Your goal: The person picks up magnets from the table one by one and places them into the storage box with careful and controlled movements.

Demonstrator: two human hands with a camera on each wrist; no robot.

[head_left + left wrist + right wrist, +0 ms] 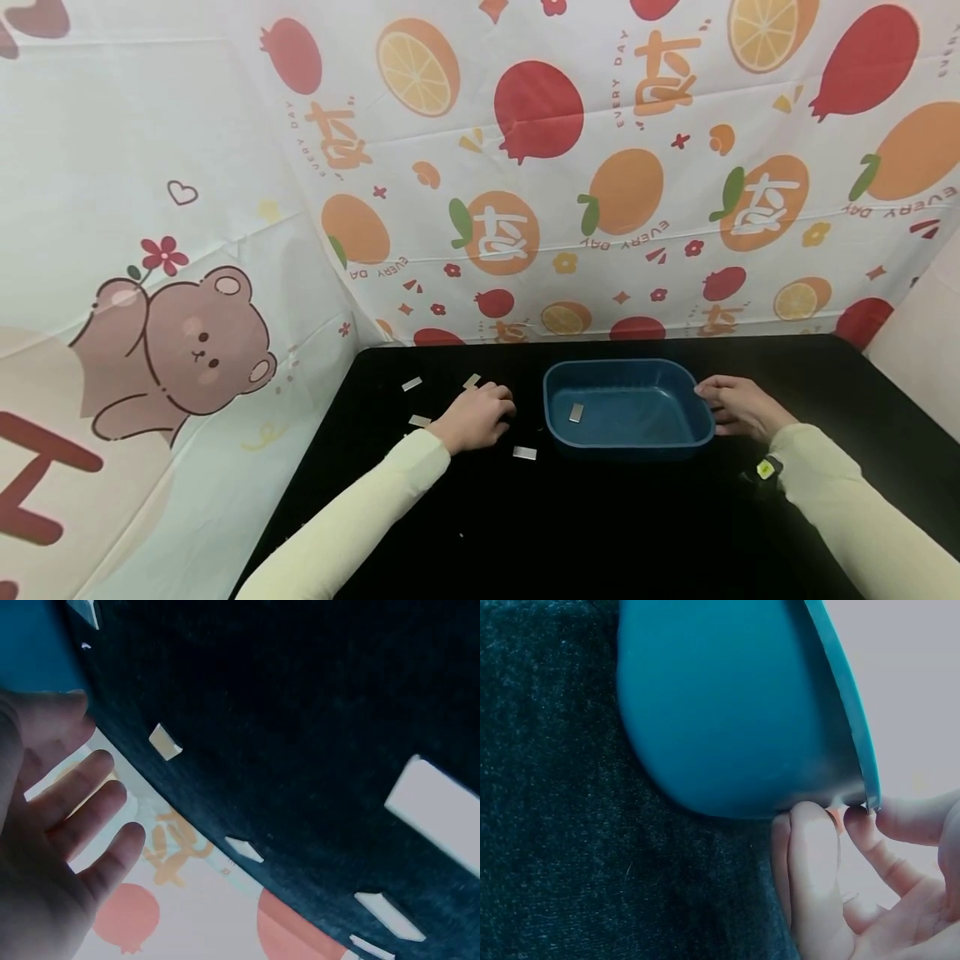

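A blue plastic tub [630, 446] stands on a black tabletop, with a small silvery rectangular piece [576, 412] lying inside it. My right hand [742, 407] is at the tub's right end; in the right wrist view its thumb and fingers pinch the rim [859, 742]. To the left of the tub, my left hand [476, 415] hovers over the table, its fingers [90, 787] loosely bent and apart with nothing held between them. Close by it lie a pale piece [472, 381] behind the fingers and a silvery piece [524, 452] in front.
More small rectangular pieces lie left of my left hand, one farther back [412, 384] and another beside the wrist [420, 421]. A fruit-printed cloth [555, 250] hangs behind the table, and a bear-printed cloth [202, 350] hangs along the left side.
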